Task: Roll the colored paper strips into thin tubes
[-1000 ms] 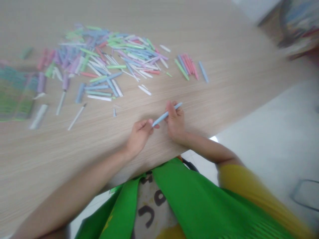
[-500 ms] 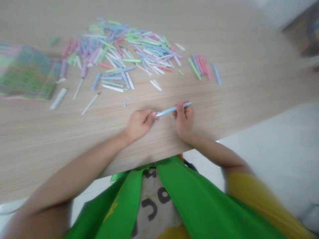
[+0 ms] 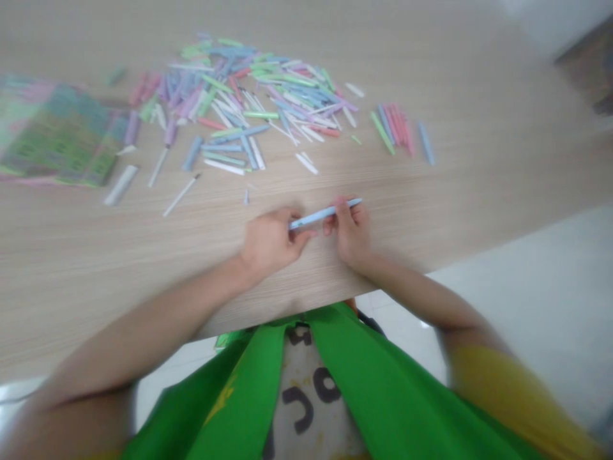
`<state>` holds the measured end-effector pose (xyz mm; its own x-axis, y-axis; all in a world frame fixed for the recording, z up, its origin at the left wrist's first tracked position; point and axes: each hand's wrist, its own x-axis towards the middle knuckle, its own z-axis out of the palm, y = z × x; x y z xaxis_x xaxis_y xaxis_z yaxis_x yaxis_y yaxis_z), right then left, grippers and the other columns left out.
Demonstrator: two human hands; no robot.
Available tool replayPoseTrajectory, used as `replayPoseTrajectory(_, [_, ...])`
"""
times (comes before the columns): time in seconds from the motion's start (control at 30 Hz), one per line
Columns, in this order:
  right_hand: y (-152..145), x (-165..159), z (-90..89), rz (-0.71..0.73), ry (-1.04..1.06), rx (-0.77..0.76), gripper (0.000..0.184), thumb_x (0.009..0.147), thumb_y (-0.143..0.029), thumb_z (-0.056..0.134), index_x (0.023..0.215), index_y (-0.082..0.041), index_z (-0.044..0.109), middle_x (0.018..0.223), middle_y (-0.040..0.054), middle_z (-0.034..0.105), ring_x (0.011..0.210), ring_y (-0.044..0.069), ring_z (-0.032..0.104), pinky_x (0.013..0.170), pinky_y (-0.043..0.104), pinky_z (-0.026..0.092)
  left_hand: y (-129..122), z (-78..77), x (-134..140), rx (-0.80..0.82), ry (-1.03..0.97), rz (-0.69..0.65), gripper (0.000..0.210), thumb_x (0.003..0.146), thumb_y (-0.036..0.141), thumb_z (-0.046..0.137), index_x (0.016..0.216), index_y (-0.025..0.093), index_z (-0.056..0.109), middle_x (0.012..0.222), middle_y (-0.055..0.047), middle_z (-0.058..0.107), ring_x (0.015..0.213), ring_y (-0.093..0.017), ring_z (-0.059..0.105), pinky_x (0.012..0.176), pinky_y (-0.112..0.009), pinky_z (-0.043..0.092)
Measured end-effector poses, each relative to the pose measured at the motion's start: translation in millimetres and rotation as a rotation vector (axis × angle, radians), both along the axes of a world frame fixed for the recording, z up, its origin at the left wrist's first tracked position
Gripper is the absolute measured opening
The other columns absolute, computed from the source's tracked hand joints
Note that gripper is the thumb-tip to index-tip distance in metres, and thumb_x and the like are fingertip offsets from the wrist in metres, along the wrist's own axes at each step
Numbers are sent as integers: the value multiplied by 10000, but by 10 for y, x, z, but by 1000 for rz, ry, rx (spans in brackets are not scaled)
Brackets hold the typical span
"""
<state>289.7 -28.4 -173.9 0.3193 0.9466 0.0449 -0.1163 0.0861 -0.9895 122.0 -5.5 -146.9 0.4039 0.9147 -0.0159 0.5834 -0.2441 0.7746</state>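
A light blue pen (image 3: 313,218) is held slantwise between my two hands, low over the table. My right hand (image 3: 353,235) pinches it near its right, tapered end, thumb on top and fingers curled. The pen's left end lies in my left hand (image 3: 272,239), between the curled fingers and the thumb. That thumb is stretched out below the barrel. Part of the left end is hidden by the hand. A small pale cone-shaped piece (image 3: 246,196) lies on the table beyond my left hand.
Behind lies a large heap of pastel pen parts (image 3: 287,83). A row of pink, blue and green barrels (image 3: 395,128) and a single blue barrel (image 3: 426,142) are at right. Left are colourful packets (image 3: 62,140), a white tube (image 3: 121,185) and a thin refill (image 3: 182,195).
My left hand has shifted along the pen toward my right hand, and its thumb has come away from the tip. The right hand keeps its pinch. The view has shifted slightly.
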Motion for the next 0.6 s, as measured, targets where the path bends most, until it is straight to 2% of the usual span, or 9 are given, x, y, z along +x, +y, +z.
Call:
replayPoseTrajectory(0.07, [29, 2, -26, 45, 35, -32, 521, 818, -740, 600, 724, -234, 513, 543, -50, 543, 420, 87, 466, 433, 263, 345, -69, -27, -14, 267, 94, 28, 382, 878, 541, 596, 922, 169, 670, 845, -125, 689, 879, -267, 612, 680, -322, 416])
replayPoseTrajectory(0.13, [40, -1, -38, 77, 74, -32, 515, 817, -735, 607, 722, -235, 527, 556, -46, 548, 418, 86, 449, 422, 269, 325, -104, -15, -29, 335, 128, 14, 395, 921, 524, 536, 911, 159, 687, 893, -151, 704, 944, -283, 621, 727, -339, 426])
replayPoseTrajectory(0.2, [37, -4, -41, 86, 97, -10, 486, 832, -704, 622, 722, -239, 535, 544, -52, 525, 401, 82, 400, 400, 274, 276, -103, 25, -41, 187, 132, -37, 526, 966, 569, 432, 768, 158, 694, 756, -130, 687, 798, -245, 632, 686, -330, 417])
replayPoseTrajectory(0.3, [25, -5, -41, 57, 80, -2, 473, 848, -687, 618, 703, -245, 527, 506, -60, 460, 385, 83, 336, 380, 285, 225, -70, 83, -49, -228, 74, -150, 764, 1013, 603, 211, 576, 165, 658, 510, -79, 593, 521, -168, 555, 592, -304, 400])
replayPoseTrajectory(0.37, [26, -11, -45, 24, 67, -30, 488, 844, -709, 601, 709, -248, 516, 503, -62, 450, 388, 84, 335, 376, 282, 229, -53, 105, -42, -397, 5, -167, 809, 1019, 600, 133, 632, 157, 687, 452, -56, 568, 457, -155, 529, 560, -291, 410])
replayPoseTrajectory(0.4, [30, -16, -48, 11, 64, -49, 501, 838, -725, 593, 713, -248, 506, 503, -64, 450, 387, 82, 336, 374, 277, 229, -51, 111, -34, -413, -10, -156, 791, 1022, 590, 134, 713, 148, 711, 453, -47, 574, 461, -157, 540, 562, -287, 423])
replayPoseTrajectory(0.5, [50, -35, -59, 1, 44, -102, 533, 833, -762, 556, 726, -245, 480, 498, -75, 442, 378, 73, 341, 374, 261, 236, -78, 97, -3, -255, 70, -122, 562, 1030, 481, 281, 1016, 121, 712, 537, -32, 628, 547, -180, 603, 630, -299, 480])
replayPoseTrajectory(0.6, [71, -48, -69, 22, 46, -130, 519, 855, -746, 538, 743, -242, 486, 508, -77, 459, 382, 68, 354, 386, 253, 254, -123, 21, 24, -4, 142, -129, 383, 977, 302, 415, 1232, 110, 628, 862, -90, 738, 780, -221, 687, 795, -357, 542])
